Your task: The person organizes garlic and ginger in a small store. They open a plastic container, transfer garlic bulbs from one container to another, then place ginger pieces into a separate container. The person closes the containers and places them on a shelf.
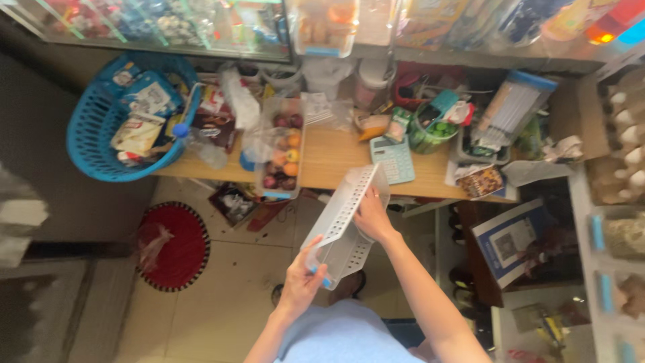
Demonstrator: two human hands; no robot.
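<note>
One white perforated tray (344, 222) is held up in the air in front of the person, tilted on its long axis, above the floor (235, 296) and just short of the front edge of the wooden counter (336, 158). Two hands hold it: the left hand (302, 282) has its fingers clamped on the tray's near, lower end, and the right hand (371, 218) has its fingers closed over the rim near the far end. On the counter there is one blue basket (101, 128) full of packets, overhanging the left end; one clear box of fruit (282, 151), its near end jutting past the counter's edge; one teal calculator (393, 158) just beyond the tray's top; one green cup (430, 131); and one tall clear container with a blue lid (514, 107). At the right stands one stack of egg trays (621, 141); the eggs are too blurred to count. One red round mat (171, 245) lies on the floor at the left. The counter's only bare stretch lies between the fruit box and the calculator; the tiled floor below the tray is mostly open.
</note>
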